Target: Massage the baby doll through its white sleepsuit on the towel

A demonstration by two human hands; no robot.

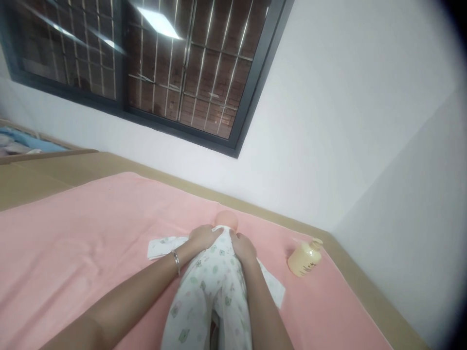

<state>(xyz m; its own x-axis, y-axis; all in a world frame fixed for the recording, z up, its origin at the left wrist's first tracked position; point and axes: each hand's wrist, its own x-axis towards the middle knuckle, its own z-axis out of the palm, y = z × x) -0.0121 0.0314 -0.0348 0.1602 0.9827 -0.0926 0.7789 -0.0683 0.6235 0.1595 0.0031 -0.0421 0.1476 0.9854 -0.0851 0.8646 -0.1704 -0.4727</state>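
A pink sheet [120, 218] covers most of the tan base surface [65, 167], which is exposed along the far edge. Directly on the sheet: one doll [226, 221] in white printed clothing [217, 265], sleeves spread; one pale yellow bottle [304, 260], right of the doll.

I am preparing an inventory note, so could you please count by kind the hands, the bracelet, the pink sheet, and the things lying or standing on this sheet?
Hands, left hand and right hand: 2
Doll: 1
Pale yellow bottle: 1
Silver-coloured bracelet: 1
Pink sheet: 1
Total: 6
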